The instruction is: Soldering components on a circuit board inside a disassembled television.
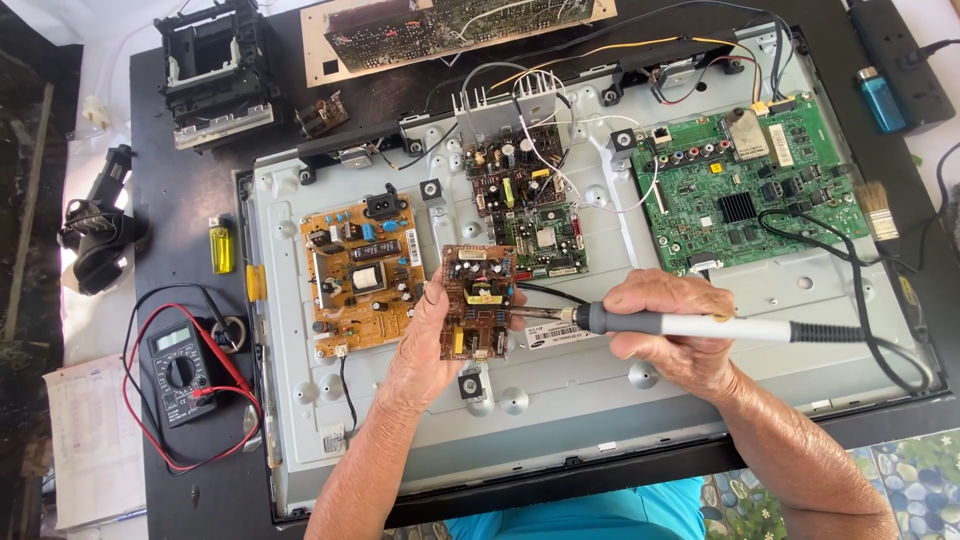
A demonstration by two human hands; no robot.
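My left hand point(425, 345) holds a small brown circuit board point(478, 300) upright over the grey metal back panel point(590, 400) of an opened flat screen. My right hand point(665, 325) grips a soldering iron point(690, 325) with a white and black handle. Its tip points left and sits at the right edge of the small board. The iron's black cable point(870, 345) runs off to the right.
Mounted on the panel are an orange power board point(355, 275), a green main board point(755, 185) and a middle board with a heat sink point(515, 180). A multimeter point(180, 372) with red leads, a yellow lighter point(221, 245), a blue lighter point(880, 98) and a brush point(878, 212) lie around it.
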